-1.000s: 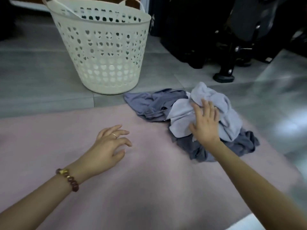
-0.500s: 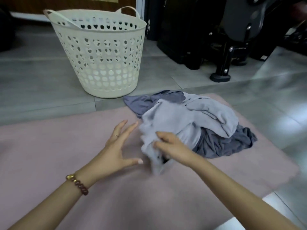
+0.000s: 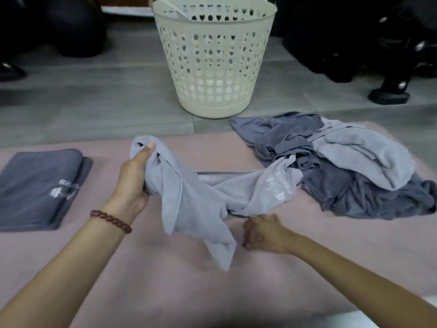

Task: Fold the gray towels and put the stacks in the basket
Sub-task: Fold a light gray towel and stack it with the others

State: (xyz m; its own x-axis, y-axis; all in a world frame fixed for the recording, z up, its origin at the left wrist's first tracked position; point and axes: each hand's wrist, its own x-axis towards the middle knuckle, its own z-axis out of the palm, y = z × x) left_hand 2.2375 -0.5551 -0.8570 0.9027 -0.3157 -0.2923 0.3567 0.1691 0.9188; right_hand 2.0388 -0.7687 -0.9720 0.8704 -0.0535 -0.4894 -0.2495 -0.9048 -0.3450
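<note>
1. Light-gray soft terry towel [image 3: 189, 200] lies rumpled at center of the fuzzy pink mat [image 3: 165, 292]; its white print is too blurred to read.
2. L hand [image 3: 134, 176] grips the towel's bunched top end, thumb up. R hand [image 3: 264, 233] is curled at its dark hem; can't tell if it's pinching.
3. Loose pile of light & dark gray towels [image 3: 343, 166] at 2 o'clock; folded dark-gray towel stack [image 3: 40, 188] w/ white logo at 9.
4. Cream plastic basket w/ heart-shaped holes [image 3: 212, 67] stands upright at 12 on the gray tile floor [image 3: 94, 102].
</note>
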